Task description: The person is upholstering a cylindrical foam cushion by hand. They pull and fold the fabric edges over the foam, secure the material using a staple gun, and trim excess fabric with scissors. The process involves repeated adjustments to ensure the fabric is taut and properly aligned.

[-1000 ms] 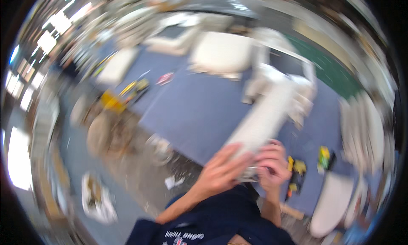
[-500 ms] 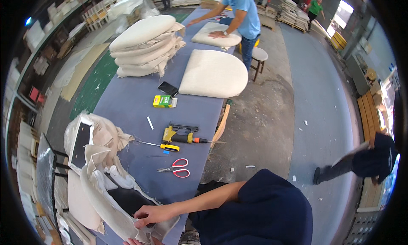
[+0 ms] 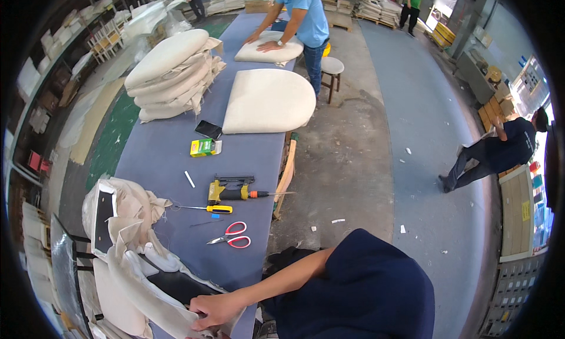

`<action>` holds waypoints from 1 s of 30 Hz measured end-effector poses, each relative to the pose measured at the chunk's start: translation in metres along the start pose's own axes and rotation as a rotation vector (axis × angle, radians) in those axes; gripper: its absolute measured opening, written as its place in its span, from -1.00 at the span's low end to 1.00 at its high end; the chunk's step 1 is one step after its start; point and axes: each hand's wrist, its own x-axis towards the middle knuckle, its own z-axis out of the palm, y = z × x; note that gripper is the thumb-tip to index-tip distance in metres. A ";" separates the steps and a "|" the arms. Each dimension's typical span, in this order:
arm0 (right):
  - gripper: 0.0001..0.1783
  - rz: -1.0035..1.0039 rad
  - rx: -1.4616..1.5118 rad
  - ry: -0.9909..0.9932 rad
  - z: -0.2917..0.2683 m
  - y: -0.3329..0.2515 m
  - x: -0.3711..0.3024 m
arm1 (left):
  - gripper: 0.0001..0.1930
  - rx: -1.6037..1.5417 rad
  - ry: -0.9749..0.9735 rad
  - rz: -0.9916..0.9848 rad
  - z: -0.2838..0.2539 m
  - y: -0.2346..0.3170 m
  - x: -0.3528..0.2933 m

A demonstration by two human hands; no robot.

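Note:
At the lower edge my right hand is closed, its fingers pinching the edge of a cream fabric cover. That cover belongs to a partly upholstered piece with white padding and a black panel inside, lying at the near left of the table. Just beyond it is a bundled cream piece with a black, white-edged panel. My left hand is out of the picture. Red-handled scissors lie beyond my right hand, near a yellow-handled screwdriver and a yellow-black staple gun.
A blue-grey table runs away from me. On it are a green-yellow box, a black phone, a padded cream panel and a stack of covers. A co-worker presses another panel; a person walks at right.
The view has shifted, moving the table's things left. My right hand stays at the cover's edge; the left hand's fingers have left the picture. The co-worker's hands are closer together on the far panel.

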 end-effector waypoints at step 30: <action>-0.65 0.219 0.620 -0.223 0.112 0.024 0.017 | -0.28 0.014 -0.088 -0.357 -0.069 -0.091 -0.034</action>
